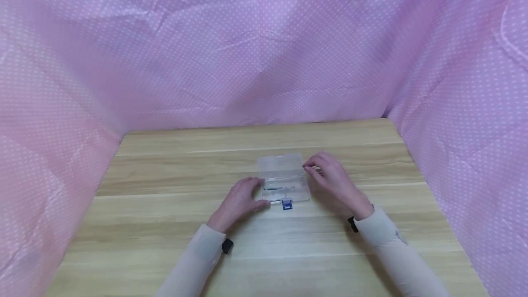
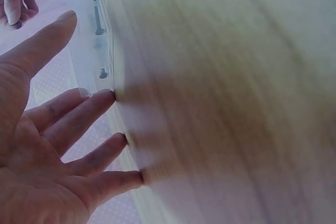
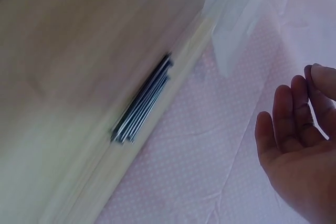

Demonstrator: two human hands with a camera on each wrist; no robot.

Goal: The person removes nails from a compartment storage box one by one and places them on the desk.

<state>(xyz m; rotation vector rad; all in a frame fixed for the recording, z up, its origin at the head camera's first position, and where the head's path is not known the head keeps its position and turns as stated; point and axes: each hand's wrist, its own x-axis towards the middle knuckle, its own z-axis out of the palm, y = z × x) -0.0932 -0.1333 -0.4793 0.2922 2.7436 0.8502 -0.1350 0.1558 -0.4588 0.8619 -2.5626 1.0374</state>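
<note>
Clear plastic box (image 1: 284, 178) lies lid-open between both hands, left hand (image 1: 241, 200) flat against it, right hand (image 1: 332, 178) pinching thin pins (image 1: 312, 167) beside its far corner

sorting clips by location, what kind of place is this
Probably a small staged recording booth rather than a real workshop: a wooden table is closed in on three sides by pink polka-dot cloth, and it carries only a small clear plastic box, open, which the left hand touches.
</note>
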